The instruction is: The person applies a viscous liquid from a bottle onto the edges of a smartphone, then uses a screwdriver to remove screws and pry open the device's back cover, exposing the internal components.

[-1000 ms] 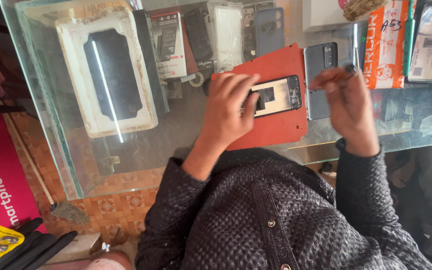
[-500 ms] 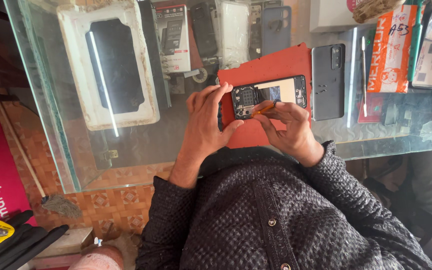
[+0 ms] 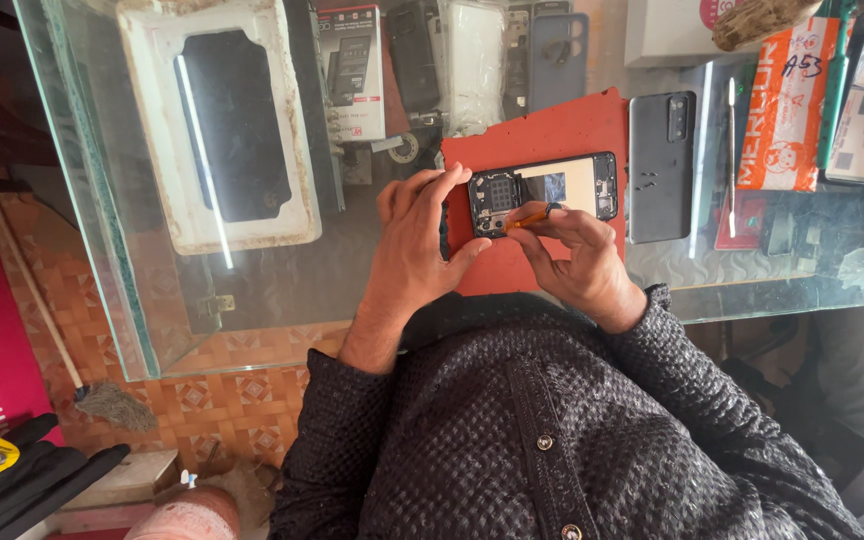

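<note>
An opened smartphone point(image 3: 544, 192) with its back cover off lies on a red mat point(image 3: 542, 140) on the glass counter. My left hand point(image 3: 417, 245) grips the phone's left end, thumb and fingers around its edge. My right hand point(image 3: 577, 260) pinches a small orange-handled tool point(image 3: 530, 217), its tip touching the phone's lower left inner part near the camera block. A dark back cover point(image 3: 661, 165) lies just right of the phone.
A white frame with a black panel point(image 3: 224, 120) sits under the glass at left. Phone cases and a boxed item point(image 3: 352, 70) lie at the top. An orange packet point(image 3: 787, 105), a white stick point(image 3: 732, 150) and a pen are at right. The glass counter edge point(image 3: 782, 300) runs at right.
My right hand came down from the right side of the mat, now holding the orange tool against the phone. My left hand shifted to grip the phone's left end.
</note>
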`<state>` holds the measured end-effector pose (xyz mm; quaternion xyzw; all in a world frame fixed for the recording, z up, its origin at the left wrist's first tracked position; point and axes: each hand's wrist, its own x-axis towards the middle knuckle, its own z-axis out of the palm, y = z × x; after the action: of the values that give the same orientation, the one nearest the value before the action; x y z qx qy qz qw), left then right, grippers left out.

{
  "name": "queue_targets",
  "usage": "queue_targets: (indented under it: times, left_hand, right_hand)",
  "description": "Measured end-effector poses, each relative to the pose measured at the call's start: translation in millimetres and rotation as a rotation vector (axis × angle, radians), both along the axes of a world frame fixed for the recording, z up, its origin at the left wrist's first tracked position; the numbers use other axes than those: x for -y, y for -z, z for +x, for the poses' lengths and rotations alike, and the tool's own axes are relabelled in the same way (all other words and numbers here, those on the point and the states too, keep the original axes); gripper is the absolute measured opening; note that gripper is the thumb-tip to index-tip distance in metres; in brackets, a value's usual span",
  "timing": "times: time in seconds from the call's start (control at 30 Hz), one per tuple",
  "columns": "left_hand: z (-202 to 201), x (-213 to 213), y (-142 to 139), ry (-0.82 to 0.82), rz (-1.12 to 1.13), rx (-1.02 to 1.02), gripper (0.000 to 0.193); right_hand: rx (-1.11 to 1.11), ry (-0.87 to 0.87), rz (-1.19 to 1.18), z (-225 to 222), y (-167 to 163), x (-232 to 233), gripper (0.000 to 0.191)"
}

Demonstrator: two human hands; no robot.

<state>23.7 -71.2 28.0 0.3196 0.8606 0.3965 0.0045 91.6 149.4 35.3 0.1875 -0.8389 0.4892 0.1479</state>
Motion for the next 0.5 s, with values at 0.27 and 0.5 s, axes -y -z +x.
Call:
queue_targets:
  times: [0.27, 0.5]
  left_hand:
    - [0, -1, 4, -0.008, 0.004, 0.003, 0.085]
    - [1, 0, 3, -0.014, -0.010, 0.010, 0.084]
  right_hand:
    - [-0.064, -0.191, 0.049, -7, -14, 4, 0.064]
    - [-0.052, -0.104, -0.015, -16, -24, 11, 0.075]
